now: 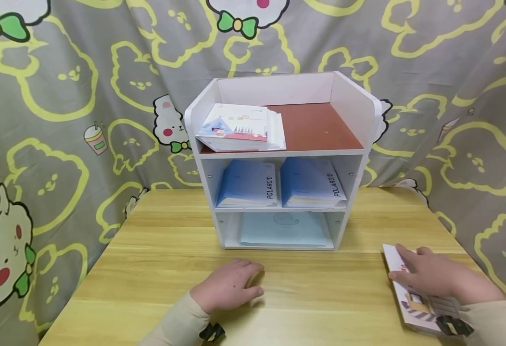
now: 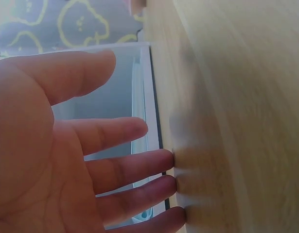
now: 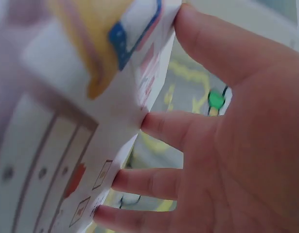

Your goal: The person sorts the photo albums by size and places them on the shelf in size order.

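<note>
At the table's right side, my right hand (image 1: pixel 443 276) lies over an illustrated booklet (image 1: pixel 415 310) or stack of them; the number cannot be told. In the right wrist view the fingertips touch its printed cover (image 3: pixel 66 131), and the thumb tip meets its edge. These fingers are fairly straight. Left of it, my left hand (image 1: pixel 229 288) is low over the wooden table, in front of the shelf unit. Its fingers (image 2: pixel 125 172) are spread and relaxed, holding nothing, with the fingertips at or close to the tabletop.
A white shelf unit (image 1: pixel 281 210) stands at the table's back. Illustrated booklets (image 1: pixel 235 125) are stacked on its top left. Two blue POLAROID binders (image 1: pixel 248 180) fill the middle compartments; a pale blue whale-printed folder (image 1: pixel 285 229) lies below. Patterned curtains (image 1: pixel 106 72) surround the wooden table (image 1: pixel 158 250).
</note>
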Motion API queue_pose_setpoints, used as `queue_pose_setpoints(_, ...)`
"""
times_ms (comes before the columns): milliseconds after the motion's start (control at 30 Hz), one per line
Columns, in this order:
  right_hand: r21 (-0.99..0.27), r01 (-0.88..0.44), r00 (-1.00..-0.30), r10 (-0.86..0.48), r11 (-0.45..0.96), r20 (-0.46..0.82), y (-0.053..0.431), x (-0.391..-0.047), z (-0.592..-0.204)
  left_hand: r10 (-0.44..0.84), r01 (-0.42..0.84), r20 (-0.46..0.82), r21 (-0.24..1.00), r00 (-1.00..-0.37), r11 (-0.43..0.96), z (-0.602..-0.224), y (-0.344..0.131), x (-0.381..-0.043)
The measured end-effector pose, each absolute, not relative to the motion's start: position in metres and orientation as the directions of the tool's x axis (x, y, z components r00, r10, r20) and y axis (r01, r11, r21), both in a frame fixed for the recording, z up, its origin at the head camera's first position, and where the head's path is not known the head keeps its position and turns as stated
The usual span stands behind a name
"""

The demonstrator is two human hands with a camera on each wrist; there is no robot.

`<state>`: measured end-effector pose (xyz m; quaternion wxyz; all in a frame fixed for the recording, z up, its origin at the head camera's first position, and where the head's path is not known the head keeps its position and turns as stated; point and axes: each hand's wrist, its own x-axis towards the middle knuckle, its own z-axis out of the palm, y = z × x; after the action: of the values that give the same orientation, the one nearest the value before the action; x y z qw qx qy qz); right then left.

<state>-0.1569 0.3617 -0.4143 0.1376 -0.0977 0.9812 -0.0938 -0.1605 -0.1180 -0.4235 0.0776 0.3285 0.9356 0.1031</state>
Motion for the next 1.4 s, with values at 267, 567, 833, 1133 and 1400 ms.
queue_pose_setpoints(267, -0.175, -0.269, -0.936, -0.3, 0.947, -0.182, 0.298, -0.151, -0.407, 0.628, 0.596, -0.082, 0.242, -0.774, 0.766, -0.423, -0.118, -0.159)
queue_pose_setpoints(567, -0.206, -0.32, -0.926, -0.352, 0.925, -0.139, 0.239, -0.147, -0.407, 0.631, 0.599, -0.076, 0.242, -0.772, 0.763, -0.424, -0.118, -0.16)
queue_pose_setpoints(833, -0.149, -0.377, -0.917, -0.391, 0.914, -0.081, 0.198, -0.149, -0.408, 0.623, 0.591, -0.076, 0.244, -0.779, 0.769, -0.424, -0.118, -0.159)
queue_pose_setpoints(1133, -0.179, -0.405, -0.904, -0.422, 0.897, -0.073, 0.161, -0.155, -0.407, 0.63, 0.6, -0.065, 0.243, -0.774, 0.762, -0.427, -0.118, -0.162)
queue_pose_setpoints(1400, -0.148, -0.402, -0.905, -0.417, 0.903, -0.084, 0.136, -0.157, -0.407, 0.618, 0.586, -0.08, 0.24, -0.782, 0.774, -0.429, -0.116, -0.164)
